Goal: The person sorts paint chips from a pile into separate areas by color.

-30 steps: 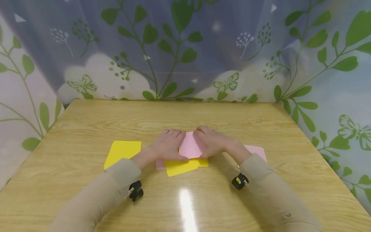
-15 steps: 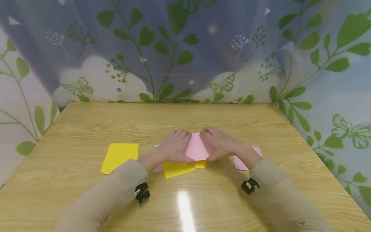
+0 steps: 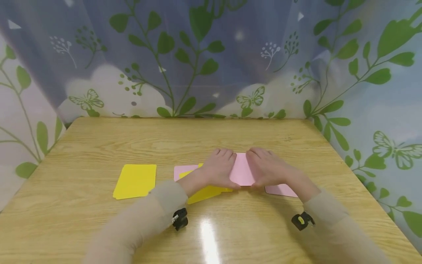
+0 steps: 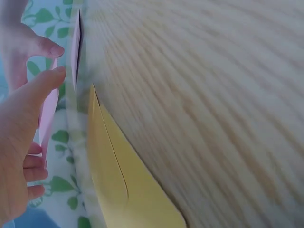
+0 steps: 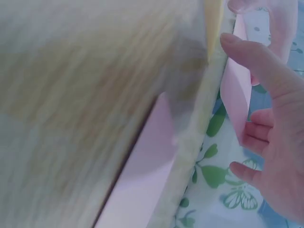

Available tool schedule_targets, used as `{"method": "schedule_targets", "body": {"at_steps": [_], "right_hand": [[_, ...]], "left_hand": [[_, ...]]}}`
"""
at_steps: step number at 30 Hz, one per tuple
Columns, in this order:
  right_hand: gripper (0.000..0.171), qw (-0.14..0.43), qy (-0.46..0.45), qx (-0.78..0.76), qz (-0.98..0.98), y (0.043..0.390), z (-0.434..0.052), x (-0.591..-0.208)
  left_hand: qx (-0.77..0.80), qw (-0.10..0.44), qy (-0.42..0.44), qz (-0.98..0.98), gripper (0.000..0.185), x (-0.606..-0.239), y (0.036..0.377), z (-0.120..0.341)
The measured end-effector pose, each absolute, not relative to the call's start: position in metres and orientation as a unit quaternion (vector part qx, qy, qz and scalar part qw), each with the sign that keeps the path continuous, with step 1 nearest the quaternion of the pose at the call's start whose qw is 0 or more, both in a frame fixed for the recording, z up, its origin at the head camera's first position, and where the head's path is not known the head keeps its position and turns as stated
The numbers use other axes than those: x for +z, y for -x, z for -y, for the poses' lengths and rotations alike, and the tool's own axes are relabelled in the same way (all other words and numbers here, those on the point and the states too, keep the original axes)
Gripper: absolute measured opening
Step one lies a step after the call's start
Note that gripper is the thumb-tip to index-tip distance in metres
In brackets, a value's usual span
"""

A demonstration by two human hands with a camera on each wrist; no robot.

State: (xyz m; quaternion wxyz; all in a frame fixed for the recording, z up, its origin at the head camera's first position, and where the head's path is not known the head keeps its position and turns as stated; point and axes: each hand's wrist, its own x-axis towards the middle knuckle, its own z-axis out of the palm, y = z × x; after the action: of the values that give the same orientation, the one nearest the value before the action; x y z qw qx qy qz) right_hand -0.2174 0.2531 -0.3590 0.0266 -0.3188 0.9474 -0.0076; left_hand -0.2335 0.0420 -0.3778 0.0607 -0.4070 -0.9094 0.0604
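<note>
**Both hands lift pink card over wood worktop**

Light wood-grain worktop (image 3: 132,143), leaf-and-butterfly curtain (image 3: 211,55) behind. Since a second ago both hands and card shifted right. Left hand (image 3: 219,170) and right hand (image 3: 268,168) pinch the upright pink paper card (image 3: 242,172), off the worktop. Lying flat: two yellow cards (image 3: 135,180) (image 3: 206,192), two pink cards (image 3: 182,170) (image 3: 280,189).

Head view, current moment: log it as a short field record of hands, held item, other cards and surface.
left hand: grips the left edge of the pink card
right hand: grips the right edge of the same card
pink card: held between both hands, just above the table
yellow cards: overlapping a pink one, under the left wrist
lone yellow card: flat, far left
second pink card: flat, under the right wrist
table: light wood grain
</note>
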Motion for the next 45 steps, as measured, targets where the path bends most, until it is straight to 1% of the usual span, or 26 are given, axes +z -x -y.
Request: {"method": "schedule_targets", "body": {"at_steps": [6,14,21,29,39,45], "right_hand": [[0.104,0.004,0.318,-0.002,-0.948,0.209,-0.271,-0.365],[0.097,-0.003,0.297,-0.018,-0.955,0.205,-0.298,-0.367],[0.092,-0.004,0.28,-0.033,-0.959,0.204,-0.325,-0.369],[0.087,0.02,0.269,-0.053,-0.962,0.192,-0.35,-0.374],[0.088,0.057,0.259,-0.052,-0.963,0.192,-0.355,-0.379],[0.085,0.082,0.26,-0.066,-0.96,0.197,-0.356,-0.38]], "left_hand": [[0.072,0.061,0.41,0.907,0.095,-0.38,0.228,-0.061],[0.055,0.017,0.412,0.909,0.094,-0.377,0.23,-0.092],[0.042,-0.008,0.412,0.91,0.094,-0.375,0.235,-0.121],[0.03,-0.044,0.411,0.91,0.09,-0.381,0.224,-0.151],[0.013,-0.068,0.395,0.916,0.086,-0.389,0.223,-0.16],[-0.001,-0.084,0.384,0.919,0.085,-0.391,0.223,-0.158]]}}
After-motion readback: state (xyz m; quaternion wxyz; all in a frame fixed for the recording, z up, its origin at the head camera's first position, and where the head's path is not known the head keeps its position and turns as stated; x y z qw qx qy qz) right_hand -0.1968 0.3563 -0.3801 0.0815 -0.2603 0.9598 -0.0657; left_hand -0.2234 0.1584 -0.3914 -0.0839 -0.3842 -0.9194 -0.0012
